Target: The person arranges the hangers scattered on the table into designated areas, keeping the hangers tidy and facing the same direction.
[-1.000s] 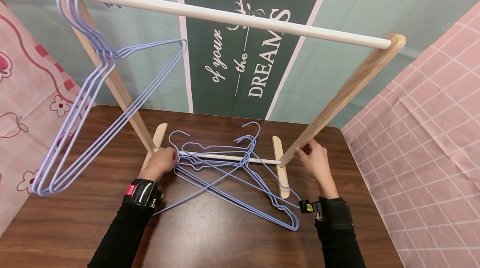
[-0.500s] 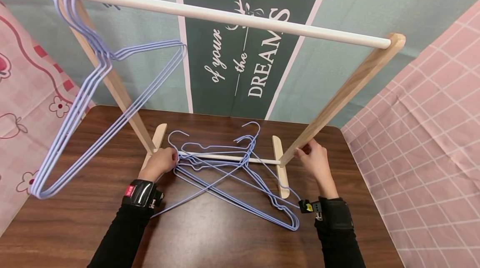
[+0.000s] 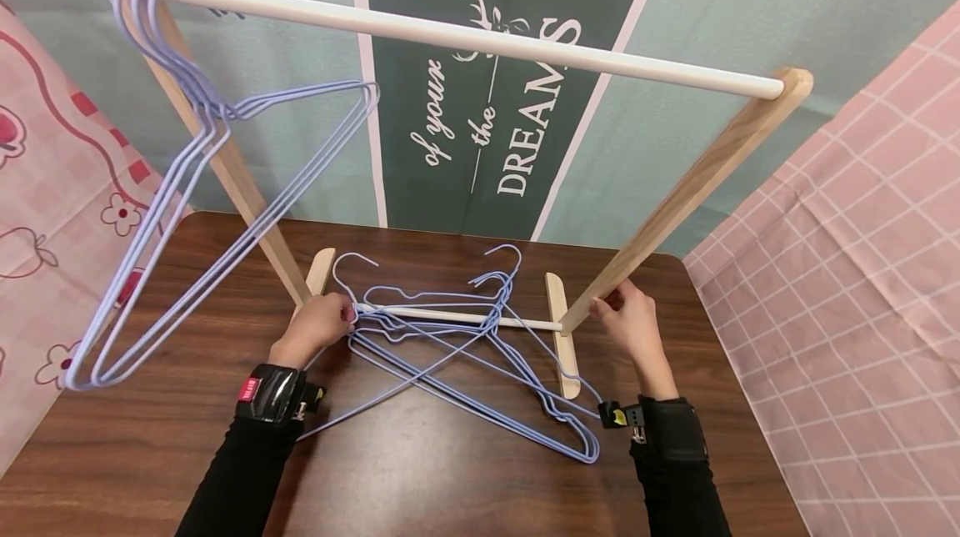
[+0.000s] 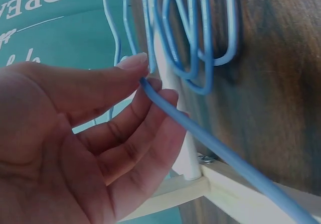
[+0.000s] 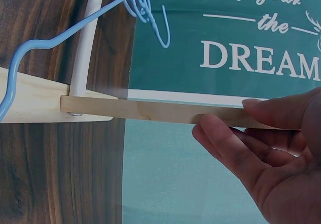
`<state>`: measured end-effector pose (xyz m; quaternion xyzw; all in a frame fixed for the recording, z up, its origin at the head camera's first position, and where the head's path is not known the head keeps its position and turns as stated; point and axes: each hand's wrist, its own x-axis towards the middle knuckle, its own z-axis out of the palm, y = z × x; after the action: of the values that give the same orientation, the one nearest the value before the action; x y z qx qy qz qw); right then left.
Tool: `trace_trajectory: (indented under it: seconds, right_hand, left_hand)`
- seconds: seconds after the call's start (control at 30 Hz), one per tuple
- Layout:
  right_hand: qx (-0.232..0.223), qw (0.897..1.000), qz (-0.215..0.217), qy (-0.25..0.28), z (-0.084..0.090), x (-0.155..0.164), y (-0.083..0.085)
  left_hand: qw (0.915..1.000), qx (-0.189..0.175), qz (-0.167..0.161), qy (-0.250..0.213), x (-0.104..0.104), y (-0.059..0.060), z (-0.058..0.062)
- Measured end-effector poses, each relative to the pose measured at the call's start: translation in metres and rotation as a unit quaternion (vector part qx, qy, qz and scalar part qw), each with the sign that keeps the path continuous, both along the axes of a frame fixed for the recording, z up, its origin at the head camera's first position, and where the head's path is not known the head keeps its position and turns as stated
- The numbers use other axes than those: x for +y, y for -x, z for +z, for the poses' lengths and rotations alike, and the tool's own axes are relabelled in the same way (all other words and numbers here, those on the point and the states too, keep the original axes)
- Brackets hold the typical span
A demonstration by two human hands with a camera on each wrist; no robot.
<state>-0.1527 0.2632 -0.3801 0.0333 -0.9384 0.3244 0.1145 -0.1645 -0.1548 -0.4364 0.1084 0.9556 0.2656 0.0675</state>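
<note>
My left hand pinches a blue wire hanger between thumb and fingertips, near the rack's left foot. The held hanger's hook rises past the fingers, and its long wire crosses the other hangers. To its right, a loose pile of blue hangers lies over the rack's lower white bar. With thumb and fingers, my right hand grips the right wooden post low down. Several blue hangers hang at the left end of the white top rail.
The rack's feet stand on a dark wood table. A green curtain with white lettering closes off the back. Pink patterned cloth borders the right side, and another pink cloth the left.
The left wrist and the held hanger have shifted slightly left. The hanging hangers sway a little on the top rail. My right hand keeps its place on the post.
</note>
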Motion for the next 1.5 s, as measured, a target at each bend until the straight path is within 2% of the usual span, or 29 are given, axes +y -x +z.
trace_trajectory:
  seconds: [0.37, 0.8, 1.2, 1.5]
  right_hand:
    - [0.003, 1.0, 0.001, -0.001, 0.0, 0.0, 0.0]
    - [-0.008, 1.0, -0.004, 0.003, 0.002, -0.002, -0.001]
    - [-0.012, 1.0, -0.001, 0.015, 0.002, -0.002, -0.002]
    - [-0.015, 1.0, -0.002, 0.017, 0.002, -0.002, -0.001]
  left_hand:
    - [0.9998, 0.002, -0.014, -0.012, -0.001, -0.008, 0.015]
    - [0.9979, 0.042, -0.049, -0.008, 0.001, -0.013, 0.032]
    - [0.9978, 0.035, -0.051, -0.021, 0.008, -0.022, 0.051]
    - [0.9978, 0.039, -0.047, -0.026, 0.008, -0.025, 0.06]
